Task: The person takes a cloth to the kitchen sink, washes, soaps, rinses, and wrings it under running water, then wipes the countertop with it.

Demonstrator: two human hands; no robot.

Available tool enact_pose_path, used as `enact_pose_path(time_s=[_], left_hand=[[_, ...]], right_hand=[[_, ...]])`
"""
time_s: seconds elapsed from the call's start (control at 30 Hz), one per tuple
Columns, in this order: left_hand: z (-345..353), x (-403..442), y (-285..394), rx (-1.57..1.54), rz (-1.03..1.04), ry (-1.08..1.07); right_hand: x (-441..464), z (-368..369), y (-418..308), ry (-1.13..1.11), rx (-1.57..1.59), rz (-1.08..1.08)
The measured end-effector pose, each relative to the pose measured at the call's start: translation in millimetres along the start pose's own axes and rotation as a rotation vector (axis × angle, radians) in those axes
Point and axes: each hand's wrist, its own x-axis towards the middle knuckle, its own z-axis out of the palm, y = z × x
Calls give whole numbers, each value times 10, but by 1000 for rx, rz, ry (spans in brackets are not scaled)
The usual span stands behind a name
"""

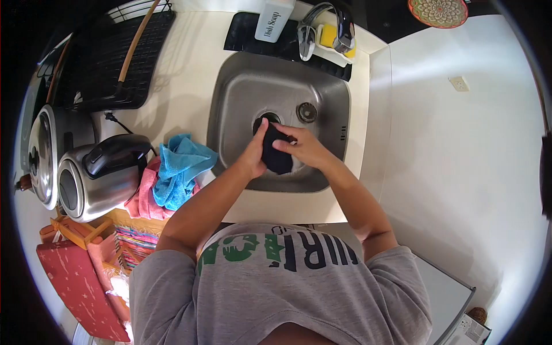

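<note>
Over the steel sink (pixel 241 95), both hands hold a bunched black cloth (pixel 277 155). My left hand (pixel 256 152) grips its left side, thumb pointing up along the edge. From the right, my right hand (pixel 306 146) pinches the upper part between thumb and fingers. The fabric hides part of the drain hole (pixel 268 117) behind it, and its exact kind does not show. A round drain strainer (pixel 306 112) lies on the sink floor, up and right of the cloth.
Behind the sink stand a dish soap bottle (pixel 275 22), a faucet (pixel 307 43) and a yellow sponge (pixel 329 35) in a holder. Blue (pixel 179 169) and pink towels (pixel 148 187) lie at the left, beside a kettle (pixel 106 178). A black dish rack (pixel 118 63) sits further back.
</note>
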Motion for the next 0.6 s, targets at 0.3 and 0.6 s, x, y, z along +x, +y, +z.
enact_pose_path(time_s=[0.3,0.6], left_hand=[[-233,-468,293,291,275,358],[-72,-898,534,227,373,306]], right_hand=[[556,-254,1376,282,-921,240],[872,-359,1798,360,-942,322]])
